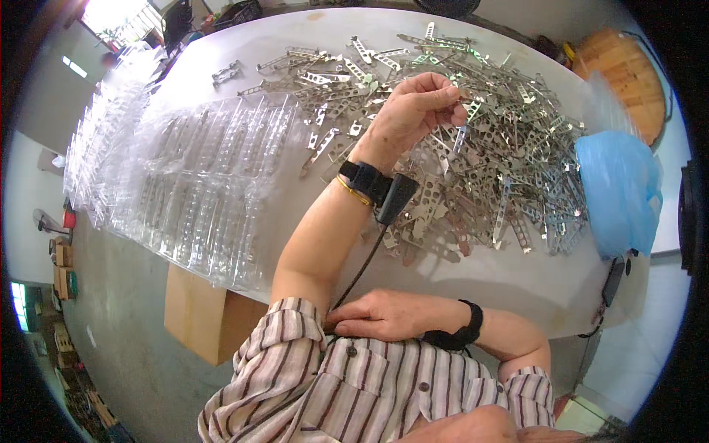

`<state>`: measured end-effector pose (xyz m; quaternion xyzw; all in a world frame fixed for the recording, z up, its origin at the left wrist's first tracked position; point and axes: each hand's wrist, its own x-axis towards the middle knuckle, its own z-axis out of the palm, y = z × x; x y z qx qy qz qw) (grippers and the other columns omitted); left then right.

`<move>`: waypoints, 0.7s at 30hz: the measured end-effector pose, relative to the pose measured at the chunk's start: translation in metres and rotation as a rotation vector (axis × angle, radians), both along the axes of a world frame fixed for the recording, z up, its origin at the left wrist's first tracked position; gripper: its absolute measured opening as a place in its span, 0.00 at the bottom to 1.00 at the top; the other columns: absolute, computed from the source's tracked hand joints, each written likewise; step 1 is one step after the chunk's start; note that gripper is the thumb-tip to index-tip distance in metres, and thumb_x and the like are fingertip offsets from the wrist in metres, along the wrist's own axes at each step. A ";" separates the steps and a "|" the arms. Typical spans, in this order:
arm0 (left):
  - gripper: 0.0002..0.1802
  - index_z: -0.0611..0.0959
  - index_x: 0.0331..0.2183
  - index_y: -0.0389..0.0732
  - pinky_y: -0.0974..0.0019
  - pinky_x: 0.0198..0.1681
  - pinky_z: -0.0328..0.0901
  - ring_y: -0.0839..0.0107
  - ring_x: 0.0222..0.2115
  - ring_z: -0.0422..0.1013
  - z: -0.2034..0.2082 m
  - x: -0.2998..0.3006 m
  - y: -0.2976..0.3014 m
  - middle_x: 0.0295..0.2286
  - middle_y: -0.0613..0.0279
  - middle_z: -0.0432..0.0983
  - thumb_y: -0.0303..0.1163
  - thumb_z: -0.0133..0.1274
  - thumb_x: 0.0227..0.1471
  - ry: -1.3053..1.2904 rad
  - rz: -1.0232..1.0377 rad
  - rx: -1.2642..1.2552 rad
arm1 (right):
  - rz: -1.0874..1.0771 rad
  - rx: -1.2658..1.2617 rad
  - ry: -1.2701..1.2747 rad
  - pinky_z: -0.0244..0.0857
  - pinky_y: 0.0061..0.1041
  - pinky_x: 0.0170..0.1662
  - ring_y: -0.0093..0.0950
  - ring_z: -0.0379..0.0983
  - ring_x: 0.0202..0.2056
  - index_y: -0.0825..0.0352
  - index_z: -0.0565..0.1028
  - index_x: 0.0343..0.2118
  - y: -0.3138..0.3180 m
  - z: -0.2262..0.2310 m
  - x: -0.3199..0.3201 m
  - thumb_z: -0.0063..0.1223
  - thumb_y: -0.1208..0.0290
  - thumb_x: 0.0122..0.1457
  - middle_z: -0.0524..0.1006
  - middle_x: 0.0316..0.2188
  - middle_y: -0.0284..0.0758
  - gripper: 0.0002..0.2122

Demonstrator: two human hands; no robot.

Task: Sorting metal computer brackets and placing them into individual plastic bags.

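Observation:
My left hand (428, 107) reaches over a heap of flat, perforated metal strips (532, 148). Its thumb and forefinger are pinched together, the other fingers curled. Whatever sits between the fingertips is too small to make out against the shiny strips behind. At the table's near edge my right hand (377, 314) lies flat against my shirt, fingers stretched out, holding nothing that shows. A black cable (362, 277) runs from a box-shaped device (396, 199) on my left wrist down to near the right fingertips.
Clear plastic trays (207, 177) in rows cover the left of the white table (295, 22). A blue plastic bag (620, 192) stands at the right edge. Below the table's left side is a cardboard box (196, 310). A round wooden top (620, 81) is beyond the far right.

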<state>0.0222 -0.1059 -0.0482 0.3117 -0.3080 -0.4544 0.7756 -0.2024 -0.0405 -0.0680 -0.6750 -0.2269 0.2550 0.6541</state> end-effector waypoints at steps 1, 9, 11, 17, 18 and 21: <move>0.04 0.78 0.34 0.38 0.67 0.37 0.73 0.69 0.29 0.76 -0.002 -0.001 0.000 0.29 0.60 0.79 0.28 0.52 0.63 -0.015 0.000 -0.011 | -0.003 -0.001 0.001 0.70 0.37 0.47 0.46 0.78 0.41 0.70 0.74 0.50 0.000 -0.003 0.000 0.41 0.59 0.70 0.80 0.39 0.50 0.18; 0.05 0.77 0.35 0.40 0.66 0.37 0.71 0.69 0.29 0.75 -0.022 -0.015 0.005 0.28 0.63 0.77 0.30 0.50 0.64 0.094 -0.019 0.000 | -0.016 0.014 -0.115 0.72 0.33 0.45 0.39 0.80 0.40 0.67 0.76 0.49 -0.012 -0.005 0.000 0.48 0.64 0.68 0.82 0.38 0.44 0.14; 0.05 0.77 0.35 0.39 0.66 0.36 0.71 0.69 0.29 0.75 -0.027 -0.020 0.009 0.29 0.62 0.77 0.30 0.51 0.64 0.101 -0.041 0.001 | -0.098 -0.029 -0.140 0.72 0.31 0.44 0.36 0.81 0.39 0.67 0.77 0.48 -0.034 0.008 -0.001 0.50 0.66 0.67 0.82 0.37 0.42 0.13; 0.02 0.79 0.37 0.40 0.67 0.34 0.72 0.69 0.29 0.76 -0.030 -0.024 0.024 0.34 0.60 0.77 0.26 0.55 0.60 0.113 -0.135 -0.045 | -0.895 0.072 0.124 0.66 0.16 0.25 0.19 0.75 0.24 0.65 0.75 0.35 -0.122 0.039 -0.021 0.50 0.58 0.69 0.77 0.23 0.31 0.14; 0.02 0.79 0.37 0.40 0.67 0.34 0.72 0.69 0.29 0.76 -0.029 -0.025 0.026 0.34 0.60 0.77 0.26 0.55 0.60 0.109 -0.142 -0.056 | -0.902 0.063 0.116 0.66 0.16 0.25 0.19 0.75 0.24 0.65 0.75 0.35 -0.131 0.035 -0.021 0.50 0.58 0.69 0.77 0.23 0.31 0.14; 0.04 0.78 0.36 0.39 0.69 0.31 0.72 0.69 0.27 0.77 -0.018 -0.043 0.028 0.37 0.57 0.77 0.27 0.57 0.58 0.113 -0.220 -0.034 | -1.264 0.162 -0.010 0.63 0.18 0.22 0.20 0.73 0.22 0.65 0.72 0.39 -0.151 0.033 -0.023 0.43 0.48 0.70 0.76 0.24 0.31 0.20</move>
